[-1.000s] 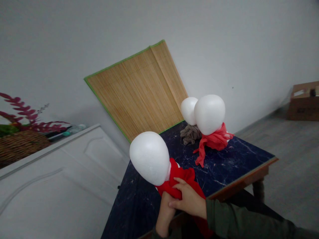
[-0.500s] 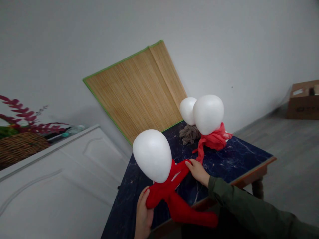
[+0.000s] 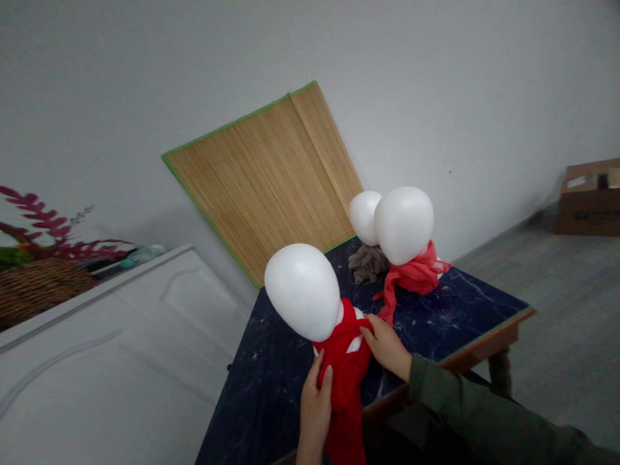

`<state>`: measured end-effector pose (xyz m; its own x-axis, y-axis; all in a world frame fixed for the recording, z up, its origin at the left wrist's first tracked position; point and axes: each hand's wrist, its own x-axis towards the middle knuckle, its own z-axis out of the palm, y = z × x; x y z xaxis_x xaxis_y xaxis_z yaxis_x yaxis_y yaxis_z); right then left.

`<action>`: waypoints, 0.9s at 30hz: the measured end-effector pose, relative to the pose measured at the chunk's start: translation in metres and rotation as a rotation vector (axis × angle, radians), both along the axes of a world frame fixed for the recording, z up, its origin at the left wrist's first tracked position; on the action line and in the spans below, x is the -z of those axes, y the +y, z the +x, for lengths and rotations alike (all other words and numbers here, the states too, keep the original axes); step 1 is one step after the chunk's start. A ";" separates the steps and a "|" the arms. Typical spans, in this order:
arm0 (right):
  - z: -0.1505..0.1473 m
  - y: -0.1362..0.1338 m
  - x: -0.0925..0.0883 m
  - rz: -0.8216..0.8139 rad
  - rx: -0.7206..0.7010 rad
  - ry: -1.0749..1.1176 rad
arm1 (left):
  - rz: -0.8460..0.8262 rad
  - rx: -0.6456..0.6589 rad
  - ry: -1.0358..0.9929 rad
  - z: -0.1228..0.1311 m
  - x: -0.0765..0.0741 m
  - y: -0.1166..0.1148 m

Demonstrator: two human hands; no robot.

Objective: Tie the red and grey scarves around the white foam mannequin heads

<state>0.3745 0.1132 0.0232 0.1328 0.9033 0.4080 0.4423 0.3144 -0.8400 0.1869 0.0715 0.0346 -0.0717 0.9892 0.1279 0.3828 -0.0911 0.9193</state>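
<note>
A white foam head [image 3: 303,290] stands near the front of a dark marbled table [image 3: 436,316], with a bright red scarf [image 3: 345,381] round its neck. My left hand [image 3: 314,407] grips the scarf's hanging part just below the knot. My right hand [image 3: 385,345] pinches the scarf at the neck's right side. Further back a second foam head [image 3: 403,224] wears a lighter red scarf [image 3: 411,276], and a third foam head [image 3: 363,216] stands behind it over a brown scarf [image 3: 368,263].
A bamboo mat [image 3: 264,174] leans on the grey wall behind the table. A white cabinet [image 3: 111,349] stands at the left with a wicker basket [image 3: 33,290] of red plants on it. A cardboard box [image 3: 588,197] lies on the floor far right.
My hands have drawn together, pulling the red scarf's ends in toward the near head's neck. The scarf's tail now hangs straight down instead of spreading to the right.
</note>
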 end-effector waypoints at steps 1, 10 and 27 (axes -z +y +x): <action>0.012 -0.004 0.000 0.032 0.034 0.011 | 0.006 0.024 0.028 0.012 -0.003 -0.006; 0.151 -0.058 0.015 0.056 0.420 -0.106 | 0.088 0.372 0.102 0.138 -0.009 -0.036; 0.219 -0.053 0.042 0.027 0.543 -0.278 | 0.102 0.591 0.218 0.160 -0.004 -0.023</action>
<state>0.5932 0.0606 -0.0191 0.4568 0.7251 0.5153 0.7472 0.0016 -0.6646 0.3465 0.0490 0.0390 0.5203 0.8361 0.1740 0.4187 -0.4273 0.8013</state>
